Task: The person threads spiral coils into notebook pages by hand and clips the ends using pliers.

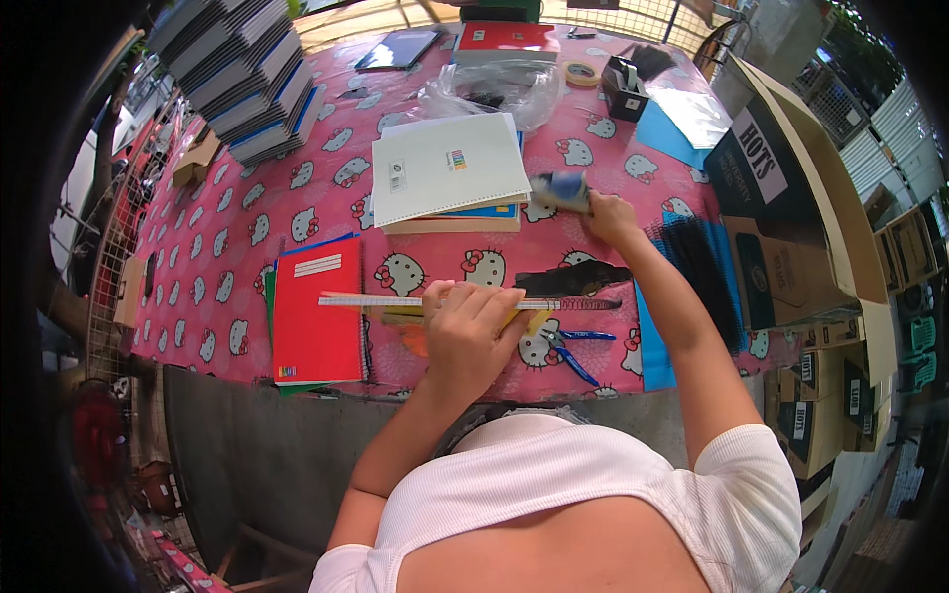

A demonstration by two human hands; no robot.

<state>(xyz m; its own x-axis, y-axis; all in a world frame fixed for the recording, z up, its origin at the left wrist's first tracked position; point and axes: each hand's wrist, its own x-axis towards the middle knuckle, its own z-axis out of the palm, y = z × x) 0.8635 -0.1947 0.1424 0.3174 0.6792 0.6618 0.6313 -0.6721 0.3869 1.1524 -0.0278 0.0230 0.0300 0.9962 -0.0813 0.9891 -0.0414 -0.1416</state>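
white-paged notebook (374, 302) seen edge-on over the worktop (326, 206), pinched between curled left fingers (457, 299), its dark coil (590, 305) seemingly part-threaded with an end left to finish, while right fingers (605, 210) close on a blurred blue object (563, 188).

Daylight, bright and diffuse, fills scene; strongest beyond far edge of surface (213, 296), where background pales toward white. Glare whitens clear bag (529, 104) and pale sheet (697, 114), streaks red book (507, 40). Blur smears item (560, 188) in right hand (613, 219); notebook (371, 301) in left hand (470, 331) fairly crisp. Shade dulls area below near edge. Fisheye bows straight lines; black vignette swallows corners, left rim soft.
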